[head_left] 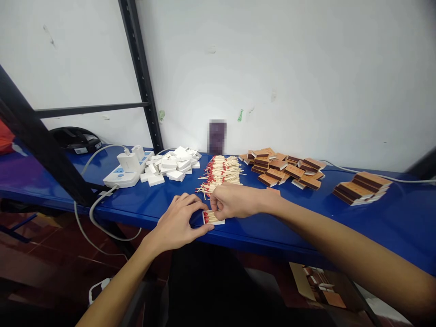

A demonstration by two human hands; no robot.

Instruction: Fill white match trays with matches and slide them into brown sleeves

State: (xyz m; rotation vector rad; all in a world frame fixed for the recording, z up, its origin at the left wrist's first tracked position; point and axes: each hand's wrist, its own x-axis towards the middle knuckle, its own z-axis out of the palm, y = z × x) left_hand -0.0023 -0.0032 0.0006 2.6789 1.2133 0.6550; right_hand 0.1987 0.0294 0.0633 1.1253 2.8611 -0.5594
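A small white matchbox tray (220,222) lies near the front edge of the blue shelf, with red-headed matches (210,217) lined up inside it. My left hand (180,220) steadies the tray from the left, thumb along its front side and forefinger at the back corner. Over the tray's right part, my right hand (231,200) is closed in a pinch; its fingertips hide whatever is between them. Just behind my hands is a big heap of loose matches (223,172), heads mostly to the left. Part of a brown matchbox cover shows behind my right wrist.
White trays (170,164) are piled at the left beside a power strip (124,175) with plugs and cables. Brown matchbox covers (286,168) lie heaped at the right, near a stepped stack of matchboxes (363,187). A black rack post (141,68) stands left. Below sits an open carton (301,284).
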